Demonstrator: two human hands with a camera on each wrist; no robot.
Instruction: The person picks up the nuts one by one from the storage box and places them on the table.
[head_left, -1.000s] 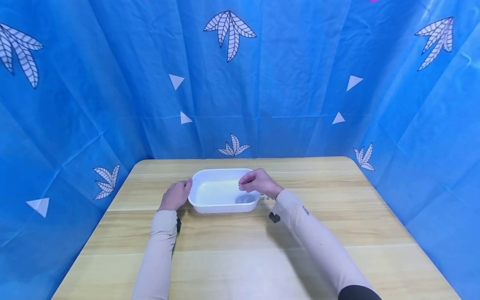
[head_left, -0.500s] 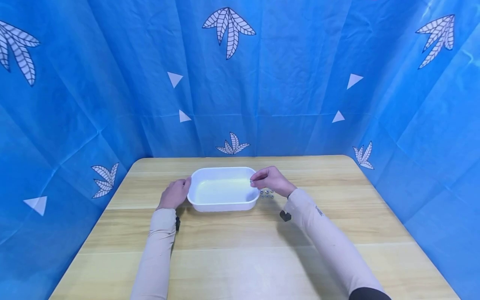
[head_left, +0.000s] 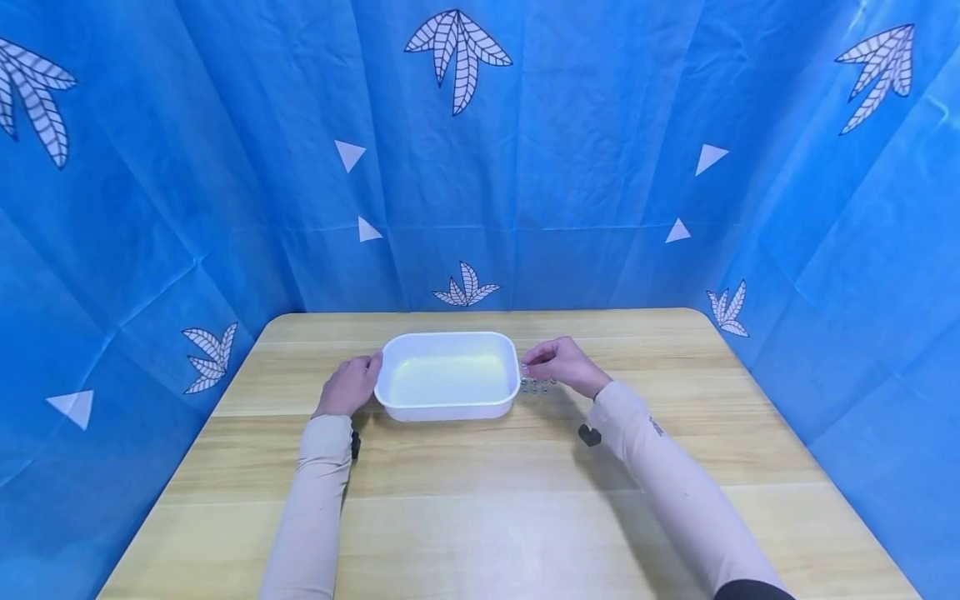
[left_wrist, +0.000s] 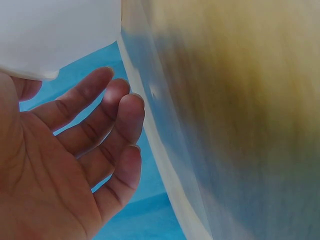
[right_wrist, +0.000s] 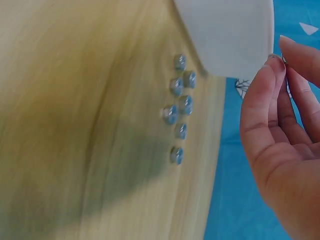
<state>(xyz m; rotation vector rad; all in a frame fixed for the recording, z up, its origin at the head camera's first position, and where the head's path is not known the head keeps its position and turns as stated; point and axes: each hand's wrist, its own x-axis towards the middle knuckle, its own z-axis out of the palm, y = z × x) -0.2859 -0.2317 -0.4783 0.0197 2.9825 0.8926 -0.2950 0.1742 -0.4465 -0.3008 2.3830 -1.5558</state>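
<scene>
A white rectangular basin (head_left: 450,412) with rounded corners stands on the wooden table, its inside bare. My left hand (head_left: 349,387) rests at its left rim; in the left wrist view the thumb touches the rim (left_wrist: 50,75) while the other fingers (left_wrist: 131,117) hang loosely curved, apart from the wall. Just beyond the basin's right end, my right hand (head_left: 562,365) pinches a small metal nut (head_left: 524,366), mostly hidden between thumb and fingertips. Several similar silvery nuts (right_wrist: 170,114) lie on the table below that hand, in a loose cluster next to the basin.
The wooden table (head_left: 480,517) stretches toward me and to both sides. A blue curtain (head_left: 480,183) with white leaf and triangle prints encloses its back and sides. The basin stands near the table's far edge.
My right hand has moved right, from above the basin to just past its right rim, still pinching the nut. More nuts show on the table. My left hand stays at the left rim.
</scene>
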